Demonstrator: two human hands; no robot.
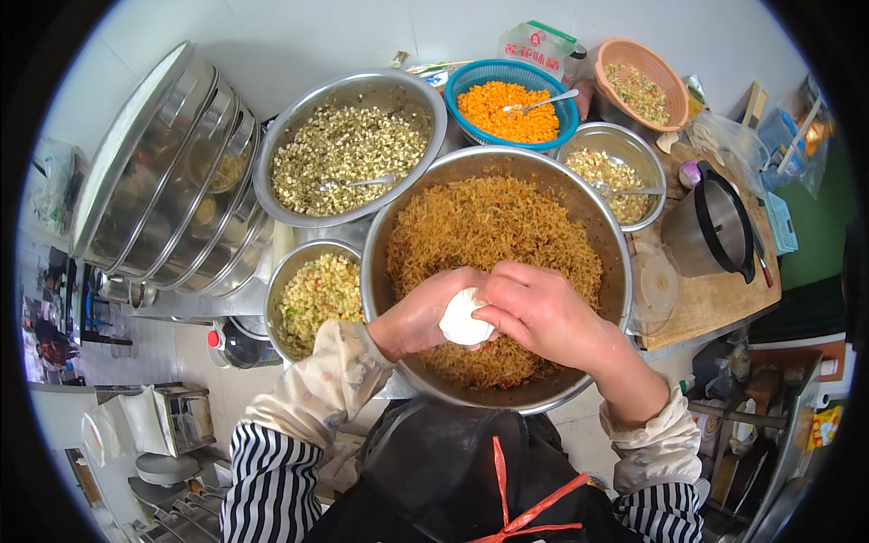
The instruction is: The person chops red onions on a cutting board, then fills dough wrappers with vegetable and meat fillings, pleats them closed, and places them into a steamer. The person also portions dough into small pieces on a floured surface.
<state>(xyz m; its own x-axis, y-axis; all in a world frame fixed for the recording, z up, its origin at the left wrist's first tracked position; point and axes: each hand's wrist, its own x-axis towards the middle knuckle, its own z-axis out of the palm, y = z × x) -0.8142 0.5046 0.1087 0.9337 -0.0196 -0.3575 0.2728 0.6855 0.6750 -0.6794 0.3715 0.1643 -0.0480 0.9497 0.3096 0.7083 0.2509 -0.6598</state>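
Observation:
A white, rounded piece of dough [467,317] is held between both hands above a large steel bowl [628,285] of brown shredded filling [499,224]. My left hand [424,312] cups the dough from the left side. On its right, my right hand [536,309] has its thumb and fingers on the dough's edge, with the fingers curled. Whether filling is inside the dough cannot be seen. Left of the large bowl stands a smaller steel bowl [271,298] of diced pale vegetables. Behind is a wide steel bowl [268,193] of diced tofu-like cubes with a spoon.
Stacked steel steamer trays [163,203] stand at the left. A blue basket [468,71] holds orange bits and a spoon. At the right are a steel bowl [657,166] with a spoon, an orange basket [604,51], a steel pot [692,231] and a wooden board [743,298].

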